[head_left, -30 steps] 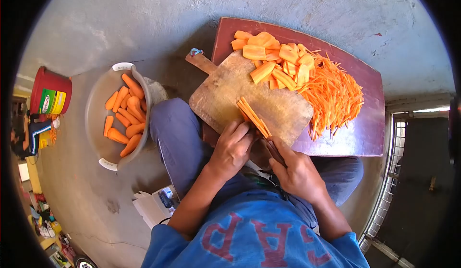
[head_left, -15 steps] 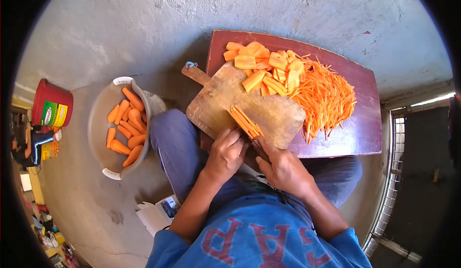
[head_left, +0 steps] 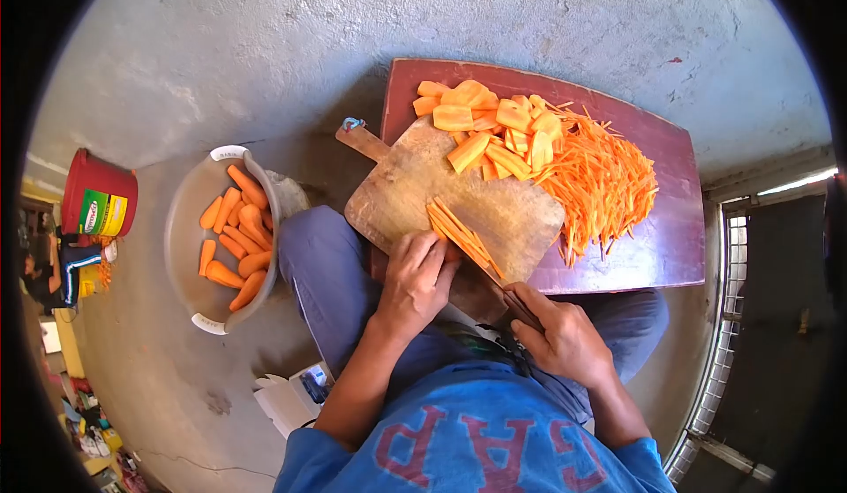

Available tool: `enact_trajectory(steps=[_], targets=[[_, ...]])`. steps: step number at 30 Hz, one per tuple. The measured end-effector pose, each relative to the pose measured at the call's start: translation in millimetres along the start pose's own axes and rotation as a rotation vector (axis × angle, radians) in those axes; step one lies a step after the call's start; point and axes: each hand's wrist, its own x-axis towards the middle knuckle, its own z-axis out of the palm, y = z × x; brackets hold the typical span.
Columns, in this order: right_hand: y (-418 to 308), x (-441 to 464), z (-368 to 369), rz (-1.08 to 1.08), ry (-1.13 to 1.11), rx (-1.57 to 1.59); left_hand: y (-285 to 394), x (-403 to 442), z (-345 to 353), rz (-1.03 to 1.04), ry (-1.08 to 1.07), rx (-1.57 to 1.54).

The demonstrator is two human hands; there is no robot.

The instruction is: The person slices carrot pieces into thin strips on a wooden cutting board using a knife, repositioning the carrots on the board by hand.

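Note:
On a wooden cutting board (head_left: pixel 397 184) lie thin carrot strips (head_left: pixel 465 235) near its front edge. My left hand (head_left: pixel 416 283) is closed, its fingertips at the near end of the strips; what they pinch is hidden. My right hand (head_left: pixel 559 332) grips the handle of a knife (head_left: pixel 476 290), whose wide blade lies beside the strips at the board's front edge. Behind them are carrot slices (head_left: pixel 512 127), partly on the board. A large heap of shredded carrot (head_left: pixel 609 180) rests to their right on the dark red table (head_left: pixel 675 228).
A grey basin (head_left: pixel 181 268) with several whole peeled carrots (head_left: pixel 251 231) stands on the floor at the left. Beyond it are a red bucket (head_left: pixel 81 184) and another person (head_left: pixel 55 268). An open white box (head_left: pixel 287 403) lies beside my leg. A wall rises behind the table.
My right hand first moved in toward the strips, then drew back right and down with the knife, baring more of the blade. The strips have shifted and now lie fanned out. The view has shifted slightly.

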Motion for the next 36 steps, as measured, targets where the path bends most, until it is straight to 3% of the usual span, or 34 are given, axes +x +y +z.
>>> enact_trajectory(steps=[14,20,23,29,36], targets=[[1,13,14,-0.007,0.043,0.11,-2,1,-1,0.064,-0.007,0.034],[1,14,8,0.046,0.0,0.1,1,2,-2,-0.058,0.009,0.005],[7,11,12,0.008,0.04,0.15,-3,2,-1,0.053,-0.022,0.041],[2,9,16,0.048,0.058,0.278,1,4,-7,0.039,-0.046,0.038],[-15,7,27,0.06,0.005,0.123,-7,1,-6,0.094,-0.112,0.024]])
